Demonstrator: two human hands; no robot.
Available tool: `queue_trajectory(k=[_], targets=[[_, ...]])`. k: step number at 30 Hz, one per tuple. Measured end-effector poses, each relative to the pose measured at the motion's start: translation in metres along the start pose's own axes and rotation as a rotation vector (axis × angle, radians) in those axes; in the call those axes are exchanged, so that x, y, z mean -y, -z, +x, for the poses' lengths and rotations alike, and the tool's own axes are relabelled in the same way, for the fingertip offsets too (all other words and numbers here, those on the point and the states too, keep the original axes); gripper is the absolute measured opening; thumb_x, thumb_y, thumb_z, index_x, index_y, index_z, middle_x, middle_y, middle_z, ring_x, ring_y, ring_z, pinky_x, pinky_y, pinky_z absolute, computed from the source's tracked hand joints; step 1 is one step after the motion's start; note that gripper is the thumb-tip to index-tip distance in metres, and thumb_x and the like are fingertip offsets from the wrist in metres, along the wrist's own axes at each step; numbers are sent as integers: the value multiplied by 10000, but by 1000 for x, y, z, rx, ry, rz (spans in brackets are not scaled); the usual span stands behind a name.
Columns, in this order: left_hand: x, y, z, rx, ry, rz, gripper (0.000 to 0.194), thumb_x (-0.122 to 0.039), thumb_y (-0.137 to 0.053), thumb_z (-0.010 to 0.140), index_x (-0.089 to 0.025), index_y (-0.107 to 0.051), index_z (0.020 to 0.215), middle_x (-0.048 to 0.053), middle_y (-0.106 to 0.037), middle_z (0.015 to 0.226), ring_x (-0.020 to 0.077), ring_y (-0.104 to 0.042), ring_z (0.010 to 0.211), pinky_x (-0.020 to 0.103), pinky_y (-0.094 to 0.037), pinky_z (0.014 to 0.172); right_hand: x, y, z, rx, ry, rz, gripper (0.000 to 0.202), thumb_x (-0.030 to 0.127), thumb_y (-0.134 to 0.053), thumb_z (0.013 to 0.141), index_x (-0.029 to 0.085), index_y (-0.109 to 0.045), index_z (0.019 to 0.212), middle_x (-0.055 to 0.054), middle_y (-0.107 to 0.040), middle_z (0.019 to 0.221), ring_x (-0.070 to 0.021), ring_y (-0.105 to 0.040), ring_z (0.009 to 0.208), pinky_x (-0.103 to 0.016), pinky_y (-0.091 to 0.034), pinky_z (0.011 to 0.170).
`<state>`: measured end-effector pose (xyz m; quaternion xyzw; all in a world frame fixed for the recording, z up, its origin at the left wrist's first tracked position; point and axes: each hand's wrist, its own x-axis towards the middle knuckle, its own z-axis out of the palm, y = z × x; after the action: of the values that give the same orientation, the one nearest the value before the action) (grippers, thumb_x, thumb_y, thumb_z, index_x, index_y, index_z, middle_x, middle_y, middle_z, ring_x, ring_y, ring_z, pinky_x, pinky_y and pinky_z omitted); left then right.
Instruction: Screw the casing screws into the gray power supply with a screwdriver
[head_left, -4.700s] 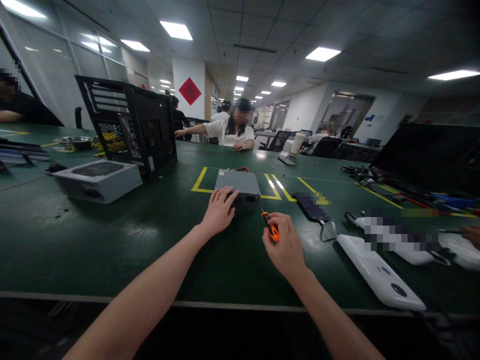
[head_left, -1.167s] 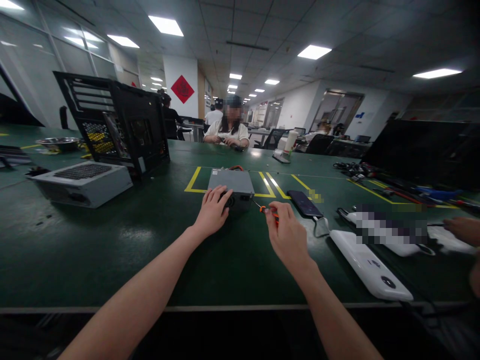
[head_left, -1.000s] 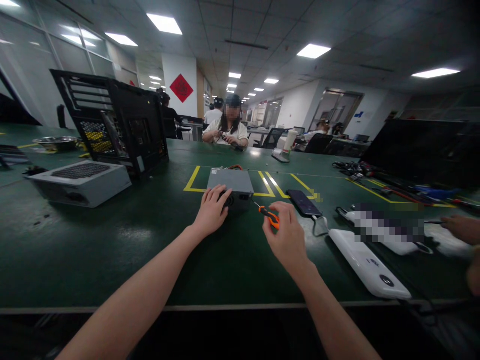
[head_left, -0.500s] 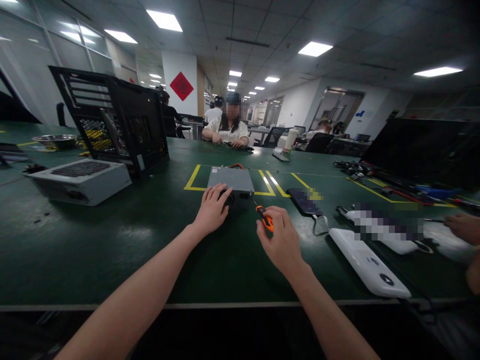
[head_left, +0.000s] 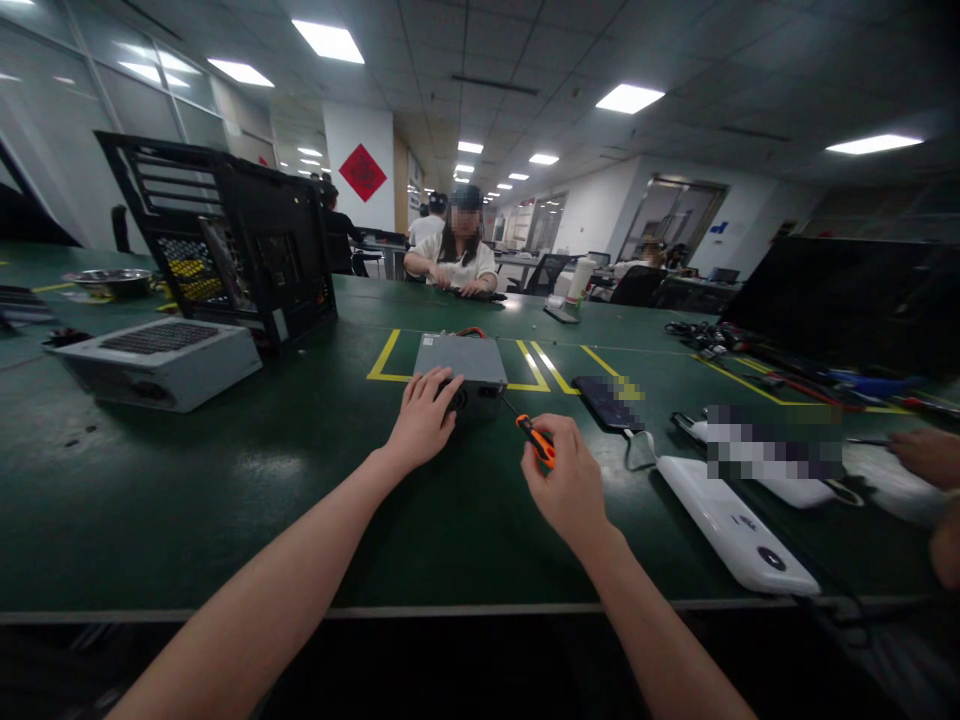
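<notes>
A grey computer power supply (head_left: 466,358) lies flat on the green table, with orange-red cables at its back. My left hand (head_left: 424,415) holds it at the front left, fingers over the top edge and thumb by the front face. An orange and black screwdriver (head_left: 534,438) is pinched in my right hand (head_left: 566,480). Its thin shaft points at the lower right corner of the power supply's front; whether the tip sits in a screw is too small to tell.
At left are a second power supply (head_left: 161,365), a black computer case (head_left: 262,240) and a metal bowl (head_left: 112,283). To the right lie a phone (head_left: 606,403) and a white power bank (head_left: 739,525). Another person's hand (head_left: 926,455) is at far right; a person (head_left: 454,255) sits opposite.
My right hand and the screwdriver handle have shifted slightly to the right and down. The left hand and the power supply stay in place.
</notes>
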<state>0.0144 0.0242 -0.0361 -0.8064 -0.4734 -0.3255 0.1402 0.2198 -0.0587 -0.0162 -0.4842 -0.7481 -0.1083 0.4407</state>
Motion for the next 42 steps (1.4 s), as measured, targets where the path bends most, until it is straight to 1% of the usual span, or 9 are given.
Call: queue_trajectory(k=[2, 7, 13, 18, 23, 28, 33, 38, 42], targets=[[0, 0, 0, -2, 0, 5, 509, -186, -468, 813, -201, -397, 1317, 89, -399, 1367, 237, -300, 1307, 444, -207, 1106, 0, 0, 0, -7, -2, -25, 139, 199, -470, 826, 192, -459, 964, -88, -531, 1015, -210, -547, 946, -358, -480, 805], [0, 0, 0, -2, 2, -7, 506, -184, -459, 818, -208, -391, 1319, 88, -399, 1366, 237, -296, 1310, 453, -205, 1105, 0, 1, 0, 14, -94, -73, 127, 243, -383, 884, 199, -471, 964, -72, -540, 933, -192, -573, 789, -309, -481, 611], [0, 1, 0, 0, 2, -14, 507, -185, -457, 820, -206, -388, 1322, 92, -393, 1370, 239, -291, 1313, 452, -201, 1108, 0, -1, 0, -6, 46, -119, 134, 195, -451, 837, 191, -482, 967, -102, -546, 1017, -226, -552, 939, -373, -483, 773], [0, 0, 0, 0, 9, -29, 510, -188, -459, 818, -219, -388, 1322, 89, -391, 1373, 242, -288, 1315, 465, -204, 1106, 1, -1, -2, -2, -64, -142, 164, 259, -369, 894, 191, -474, 1000, -80, -560, 933, -175, -579, 712, -273, -449, 520], [1, 0, 0, 0, 7, -16, 508, -191, -458, 822, -214, -385, 1324, 86, -387, 1376, 238, -283, 1318, 459, -198, 1109, 3, -3, -2, -20, 107, -135, 147, 173, -456, 829, 194, -494, 969, -108, -553, 1016, -233, -553, 939, -378, -491, 753], [1, -1, 0, -3, 7, -23, 517, -185, -462, 813, -217, -387, 1324, 88, -394, 1371, 243, -290, 1314, 464, -207, 1105, 3, -4, -1, -30, 7, -56, 124, 247, -421, 880, 202, -476, 981, -93, -543, 985, -206, -569, 890, -344, -503, 709], [1, -1, 0, -3, 10, -20, 521, -184, -461, 809, -225, -387, 1323, 82, -401, 1369, 244, -299, 1310, 471, -215, 1099, 3, -4, -2, 10, 107, -57, 170, 160, -435, 828, 196, -483, 987, -99, -575, 990, -229, -559, 932, -403, -478, 795], [0, 0, 0, -2, 9, -13, 508, -187, -456, 816, -214, -394, 1319, 83, -401, 1366, 238, -297, 1310, 454, -205, 1106, 5, -2, -1, 3, -16, -44, 158, 224, -375, 881, 203, -473, 1003, -90, -555, 978, -204, -577, 873, -346, -498, 707], [0, 0, 0, 0, 7, -4, 497, -192, -456, 820, -205, -402, 1314, 85, -405, 1359, 236, -304, 1303, 445, -205, 1107, 5, -3, -2, -3, 63, -41, 185, 177, -430, 829, 192, -458, 1012, -106, -542, 1027, -231, -555, 961, -385, -489, 785]])
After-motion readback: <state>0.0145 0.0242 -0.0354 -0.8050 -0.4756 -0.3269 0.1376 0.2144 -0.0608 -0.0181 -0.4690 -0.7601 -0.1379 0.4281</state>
